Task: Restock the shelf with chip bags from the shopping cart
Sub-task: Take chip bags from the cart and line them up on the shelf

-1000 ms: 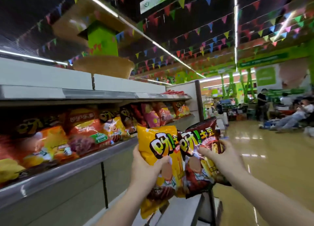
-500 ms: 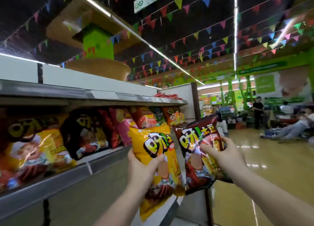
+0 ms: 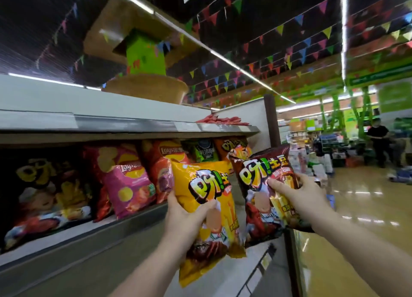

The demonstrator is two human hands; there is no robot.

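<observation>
A supermarket aisle fills the frame: dark ceiling strung with coloured pennants (image 3: 278, 31), a glossy yellow floor (image 3: 367, 207) at right, and a grey shelf (image 3: 89, 232) running along the left. On it stand a black chip bag (image 3: 44, 196), a pink Lay's bag (image 3: 129, 180) and a red Lay's bag (image 3: 162, 162). At centre, the left hand (image 3: 185, 216) grips a yellow chip bag (image 3: 211, 196), thumb across its front; just beside it, the right hand (image 3: 303, 198) holds a dark brown chip bag (image 3: 263, 178), fingers curled round its right edge. Both bags are upright, held in front of the shelf's end. Compared with 0.5 s ago, both bags sit slightly higher in the frame and the shelf stock has slid left.
</observation>
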